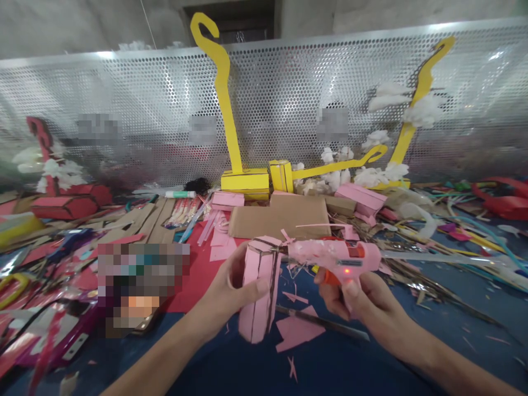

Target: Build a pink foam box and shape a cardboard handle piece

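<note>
Pink box: you've got this one [256, 269] tipped up in front of you, above the tabletop [330, 368], dark seams showing along its edges.
Left hand: yours [231, 289] is pinching the box, thumb across the front.
Right hand: this one [369, 300] is wrapped around the pink glue gun [317, 256], fingers by the orange trigger [329, 277], red light on.
Nozzle: right by the box's upper edge; can't tell if it's touching.
Under your hands: pink paper scrap [299, 329] and a dark flat strip [330, 323].
Behind: brown cardboard [284, 217], then a tall yellow hook [226, 110] standing before the perforated panel [280, 99].
</note>
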